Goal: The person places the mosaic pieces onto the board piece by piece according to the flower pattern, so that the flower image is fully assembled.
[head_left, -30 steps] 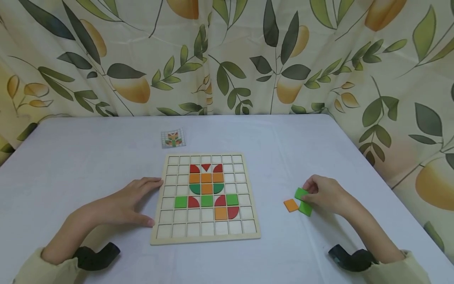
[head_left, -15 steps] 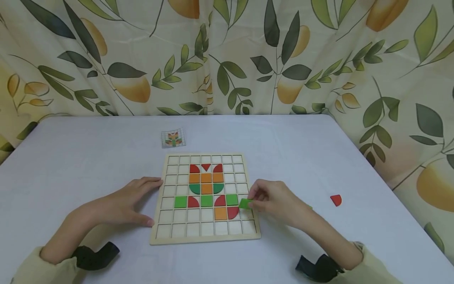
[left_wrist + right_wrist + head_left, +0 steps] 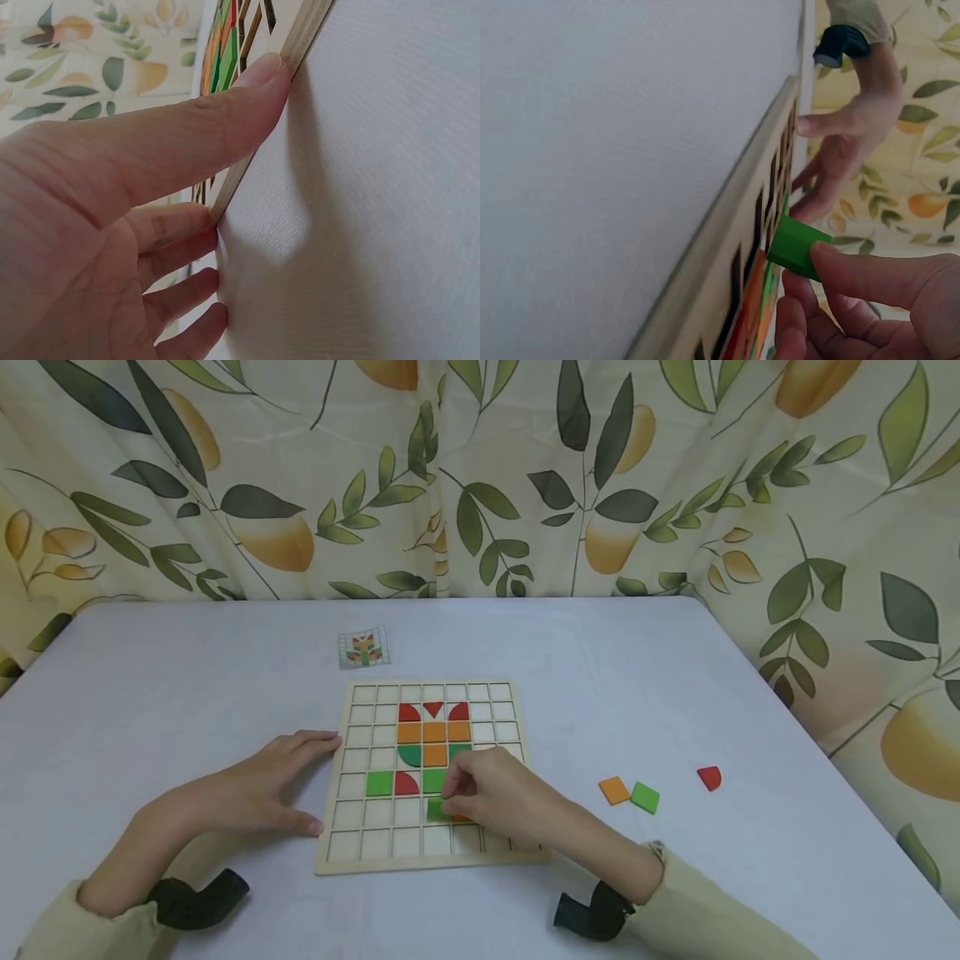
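Note:
My right hand [image 3: 498, 789] pinches a green square tile [image 3: 799, 246] between thumb and fingers. In the head view that tile is over the wooden grid board [image 3: 390, 862], just left of an orange square mostly hidden by the hand. At the board's left edge, the thumb and fingers of my left hand [image 3: 247, 789] touch the rim, spread and fairly straight. The left wrist view shows the thumb [image 3: 259, 82] on the rim. Red, orange and green tiles fill several cells, among them a red quarter-round piece [image 3: 406, 783] and a green square [image 3: 379, 783].
Right of the board lie a loose orange square [image 3: 614, 791], a green square touching or almost touching it [image 3: 645, 797], and a red quarter-round piece [image 3: 709, 777]. A small pattern card [image 3: 364, 648] lies behind the board on the white-covered table. A patterned curtain [image 3: 480, 477] hangs behind.
My right hand picked up a green tile from the loose pieces at right and carried it left, over the board. The left hand stays at the board's edge.

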{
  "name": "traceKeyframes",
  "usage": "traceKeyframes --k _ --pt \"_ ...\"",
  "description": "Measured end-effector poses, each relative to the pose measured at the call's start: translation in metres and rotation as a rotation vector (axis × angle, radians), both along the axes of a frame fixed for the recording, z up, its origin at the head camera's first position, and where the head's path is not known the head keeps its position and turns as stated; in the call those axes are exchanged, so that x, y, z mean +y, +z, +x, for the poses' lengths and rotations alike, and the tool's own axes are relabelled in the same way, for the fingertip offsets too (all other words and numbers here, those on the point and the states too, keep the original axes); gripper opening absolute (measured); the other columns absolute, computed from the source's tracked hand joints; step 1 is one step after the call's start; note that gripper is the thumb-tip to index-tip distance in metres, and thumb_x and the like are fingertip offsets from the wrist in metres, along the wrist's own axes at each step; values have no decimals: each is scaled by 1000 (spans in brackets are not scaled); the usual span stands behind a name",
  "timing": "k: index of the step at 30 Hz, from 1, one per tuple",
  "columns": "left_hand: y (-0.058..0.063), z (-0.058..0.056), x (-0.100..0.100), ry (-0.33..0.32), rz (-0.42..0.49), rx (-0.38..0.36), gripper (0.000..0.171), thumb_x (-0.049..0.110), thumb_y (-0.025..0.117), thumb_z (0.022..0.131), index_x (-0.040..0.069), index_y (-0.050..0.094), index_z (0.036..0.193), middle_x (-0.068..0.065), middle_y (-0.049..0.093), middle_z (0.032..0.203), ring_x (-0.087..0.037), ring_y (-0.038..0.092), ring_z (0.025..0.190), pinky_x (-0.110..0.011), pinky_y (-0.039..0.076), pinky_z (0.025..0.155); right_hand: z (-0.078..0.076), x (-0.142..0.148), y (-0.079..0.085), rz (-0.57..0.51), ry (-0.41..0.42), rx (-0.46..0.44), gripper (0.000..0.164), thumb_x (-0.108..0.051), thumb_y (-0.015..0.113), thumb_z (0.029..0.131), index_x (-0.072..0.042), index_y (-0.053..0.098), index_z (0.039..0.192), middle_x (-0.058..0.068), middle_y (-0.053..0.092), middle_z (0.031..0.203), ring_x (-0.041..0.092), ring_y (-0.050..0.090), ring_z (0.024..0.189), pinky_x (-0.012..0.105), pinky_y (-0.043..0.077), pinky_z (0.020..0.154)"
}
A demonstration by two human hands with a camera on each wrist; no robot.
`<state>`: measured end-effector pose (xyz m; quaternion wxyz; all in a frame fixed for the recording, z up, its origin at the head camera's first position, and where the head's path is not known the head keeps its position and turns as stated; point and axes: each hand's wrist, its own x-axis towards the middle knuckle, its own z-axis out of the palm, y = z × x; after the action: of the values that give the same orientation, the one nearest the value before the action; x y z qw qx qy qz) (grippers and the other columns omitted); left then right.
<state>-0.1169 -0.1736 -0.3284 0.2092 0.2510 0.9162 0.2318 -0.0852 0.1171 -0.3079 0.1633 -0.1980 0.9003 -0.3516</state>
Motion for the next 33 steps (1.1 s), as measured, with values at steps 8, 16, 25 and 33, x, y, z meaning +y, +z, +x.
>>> traceKeyframes --k 8,16,25,33 --pt "1 1 -1 1 11 1 100 51 75 68 11 26 146 -14 23 151 -39 19 136 -62 28 103 -4 -11 -3 85 18 51 7 -11 68 84 -12 61 80 -6 55 66 10 50 61 19 43 54" --pt "1 0 0 1 12 -9 99 51 75 69 13 26 146 -14 22 151 -39 19 136 -62 28 103 -5 -14 -7 162 78 108 12 -3 63 83 -11 64 75 -6 53 71 8 49 68 17 43 56" --pt "1 1 -2 -9 21 19 99 53 74 69 10 27 146 -14 24 150 -40 20 136 -62 28 104 -5 -3 0 118 22 88 6 -9 67 84 -13 64 80 -7 55 73 10 50 67 19 43 57" --pt "2 1 -2 -4 21 0 100 52 75 69 10 26 146 -14 23 151 -39 19 136 -62 28 104 -4 50 13 156 -123 97 8 -8 66 83 -10 66 91 -3 59 84 14 51 81 24 48 67"
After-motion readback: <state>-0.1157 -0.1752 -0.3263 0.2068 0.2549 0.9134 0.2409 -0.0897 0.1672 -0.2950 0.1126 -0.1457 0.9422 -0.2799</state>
